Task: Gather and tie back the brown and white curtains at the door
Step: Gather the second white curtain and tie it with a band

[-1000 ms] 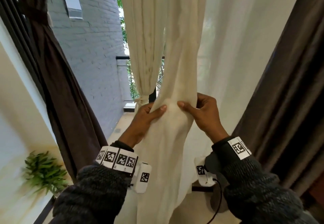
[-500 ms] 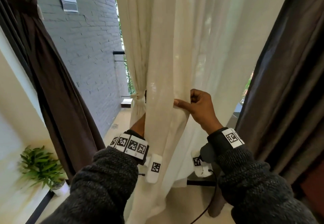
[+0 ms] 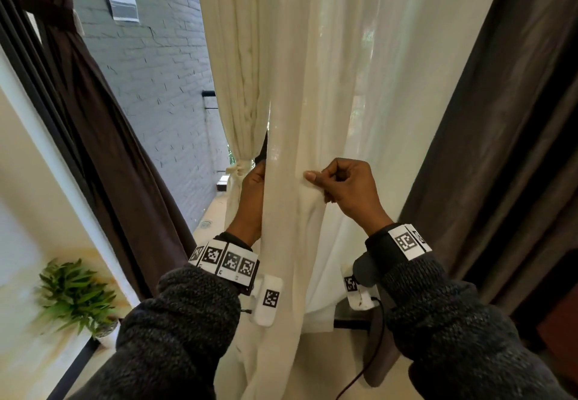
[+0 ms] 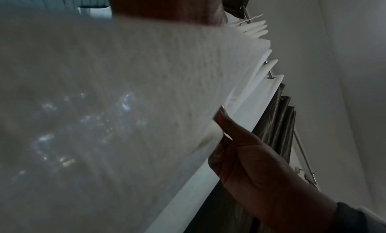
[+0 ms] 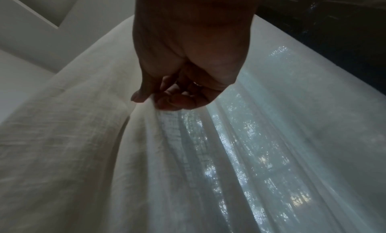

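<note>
A sheer white curtain (image 3: 328, 102) hangs loose in the middle of the doorway. My right hand (image 3: 314, 180) pinches a fold of it between thumb and curled fingers, as the right wrist view shows too (image 5: 158, 99). My left hand (image 3: 253, 190) reaches behind the curtain's left edge, its fingers hidden by the cloth. In the left wrist view only its palm (image 4: 167, 4) shows above the draped fabric. A brown curtain (image 3: 500, 149) hangs loose at the right. Further left, a second white curtain (image 3: 240, 71) is tied with a knot (image 3: 239, 169).
A brown curtain (image 3: 93, 118) at the far left is gathered and tied back. Beyond the door is a grey brick wall (image 3: 156, 86). A small potted plant (image 3: 75, 296) stands on the floor at lower left. A dark cable (image 3: 353, 381) hangs below my right wrist.
My left hand has let go of the curtain's front and slipped behind its left edge. The right hand keeps its pinch on the fold. The view has come closer.
</note>
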The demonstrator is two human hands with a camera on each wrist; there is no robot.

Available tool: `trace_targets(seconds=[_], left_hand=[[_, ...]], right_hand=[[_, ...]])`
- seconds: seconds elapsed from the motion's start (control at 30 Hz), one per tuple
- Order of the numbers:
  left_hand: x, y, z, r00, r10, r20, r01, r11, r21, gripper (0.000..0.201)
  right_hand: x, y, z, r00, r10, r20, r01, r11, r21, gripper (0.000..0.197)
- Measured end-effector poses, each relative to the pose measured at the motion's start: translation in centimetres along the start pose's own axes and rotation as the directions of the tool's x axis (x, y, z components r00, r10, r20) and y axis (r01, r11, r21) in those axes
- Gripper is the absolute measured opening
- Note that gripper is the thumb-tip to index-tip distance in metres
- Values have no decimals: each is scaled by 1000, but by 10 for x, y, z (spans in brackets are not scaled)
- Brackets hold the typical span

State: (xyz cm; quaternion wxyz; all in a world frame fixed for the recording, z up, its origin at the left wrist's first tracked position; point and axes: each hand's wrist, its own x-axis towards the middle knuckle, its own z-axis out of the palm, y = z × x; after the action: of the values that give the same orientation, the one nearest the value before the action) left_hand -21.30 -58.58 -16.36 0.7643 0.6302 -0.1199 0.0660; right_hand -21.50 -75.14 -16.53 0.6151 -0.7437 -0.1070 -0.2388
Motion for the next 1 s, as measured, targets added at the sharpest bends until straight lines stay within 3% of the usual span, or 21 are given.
trace_targets(seconds=[0.1,0.2,0.3,0.37,0.43,0.47,0.53,0.63,0.73,0.87,1.0], left_hand=[[10,-6,-12,987,82,-136,-76,996,52,11],[14,-2,-29,972,142,-189,-132,989,60,28],[17,-2,-49,961,131,-243,-120,991,60,29],[11,0,-55,964,130,-230,-119,991,63,44],[2,9,-55,985,134,-108,-132,991,23,70],[-1,14,-55,988,146,-47,-142,987,75,71],[-3,19,-55,984,174,40,-178,933,314,49],[-6,18,-56,963,267,-31,-213,829,517,15],[-9,12,-57,952,292,-93,-204,830,519,33],[-10,1,-40,967,238,-91,-151,824,547,60],[-8,0,-21,967,248,-61,-195,872,449,39]], right_hand=[[1,0,-1,999,-51,18,52,998,-45,38],[6,8,-11,991,-63,-118,41,983,-177,37],[9,20,-25,922,-75,-379,-72,931,-358,33],[7,23,-25,905,-96,-415,-62,934,-352,27],[6,21,-17,929,-105,-355,12,967,-255,23],[5,20,-12,943,-97,-317,33,979,-202,22],[2,15,-2,974,-51,-220,31,995,-93,21],[-3,9,11,996,-33,-81,28,998,-63,35],[-8,0,24,993,-104,-58,98,989,-112,51],[-22,-6,55,956,-220,197,244,964,-109,77],[-31,-1,76,928,-232,291,259,964,-58,73]])
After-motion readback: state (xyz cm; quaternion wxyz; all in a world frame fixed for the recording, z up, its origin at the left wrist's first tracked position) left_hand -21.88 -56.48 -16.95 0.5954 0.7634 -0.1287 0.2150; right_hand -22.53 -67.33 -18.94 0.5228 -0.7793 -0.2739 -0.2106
